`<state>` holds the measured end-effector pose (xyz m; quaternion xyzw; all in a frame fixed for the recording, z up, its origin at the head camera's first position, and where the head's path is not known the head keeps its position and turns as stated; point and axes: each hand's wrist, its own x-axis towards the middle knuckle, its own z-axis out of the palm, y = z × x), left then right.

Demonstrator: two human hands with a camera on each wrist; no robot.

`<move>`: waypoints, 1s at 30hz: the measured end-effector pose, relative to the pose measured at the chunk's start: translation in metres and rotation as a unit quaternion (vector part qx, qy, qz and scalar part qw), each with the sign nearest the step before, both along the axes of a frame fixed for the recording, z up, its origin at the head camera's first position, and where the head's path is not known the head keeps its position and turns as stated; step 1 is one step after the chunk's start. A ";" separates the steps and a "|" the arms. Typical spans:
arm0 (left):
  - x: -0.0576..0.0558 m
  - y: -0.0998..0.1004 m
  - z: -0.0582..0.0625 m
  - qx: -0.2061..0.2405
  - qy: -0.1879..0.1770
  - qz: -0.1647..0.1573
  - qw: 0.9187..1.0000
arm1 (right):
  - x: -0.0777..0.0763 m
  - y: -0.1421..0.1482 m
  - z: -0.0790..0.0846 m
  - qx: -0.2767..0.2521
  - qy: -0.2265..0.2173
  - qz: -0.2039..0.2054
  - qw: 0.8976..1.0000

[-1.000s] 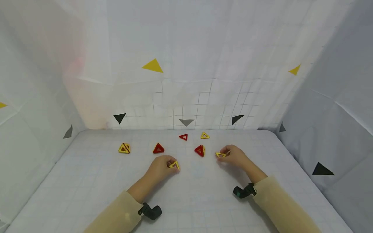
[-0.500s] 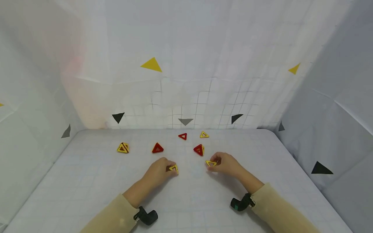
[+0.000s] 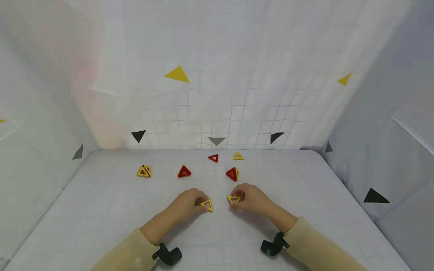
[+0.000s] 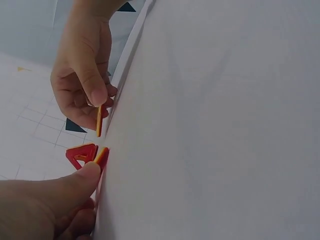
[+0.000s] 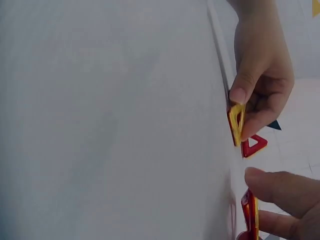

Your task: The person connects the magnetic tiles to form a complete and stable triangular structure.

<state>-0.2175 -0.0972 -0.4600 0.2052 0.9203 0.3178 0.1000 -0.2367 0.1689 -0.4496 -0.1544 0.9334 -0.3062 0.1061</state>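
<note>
My left hand [image 3: 188, 204] pinches a hollow triangular tile [image 3: 211, 204] that shows yellow from above. Opposite it, my right hand [image 3: 253, 199] holds another such tile [image 3: 233, 196] between thumb and fingers. A narrow gap separates the two tiles, which are tilted off the table. In the right wrist view, the left hand's tile [image 5: 231, 122] has a yellow face and a red edge. The right hand's tile [image 5: 255, 215] looks red and yellow there, partly hidden by the fingers. From the left wrist, the right hand's tile [image 4: 99, 121] is seen edge-on.
Beyond the hands, a yellow-and-red pyramid [image 3: 144, 171], a red triangular piece [image 3: 184, 172] and a red-and-yellow pyramid [image 3: 232, 174] stand on the white table [image 3: 217, 241]. Farther back lie a small red triangle [image 3: 216, 158] and a yellow triangle [image 3: 239, 158]. White sheets wall the table.
My right hand has moved left and nearer to me with its tile. The left hand has come slightly nearer too, and its tile has turned. The gap between the tiles has narrowed.
</note>
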 end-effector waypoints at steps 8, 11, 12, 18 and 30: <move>0.003 0.004 0.003 0.015 -0.002 -0.004 1.000 | 0.003 -0.008 0.001 0.025 0.011 0.019 0.999; 0.003 0.007 0.002 0.013 0.000 -0.009 1.000 | 0.004 -0.008 0.004 0.018 0.005 0.027 0.999; 0.003 0.008 0.002 0.013 0.001 -0.011 1.000 | 0.004 -0.008 0.004 0.017 0.002 0.031 0.999; 0.005 0.014 0.000 0.014 0.012 -0.024 1.000 | 0.005 -0.006 0.006 0.019 0.000 0.062 0.998; 0.005 0.023 -0.006 0.026 0.025 -0.024 0.999 | 0.004 -0.013 0.004 0.008 -0.006 0.098 0.995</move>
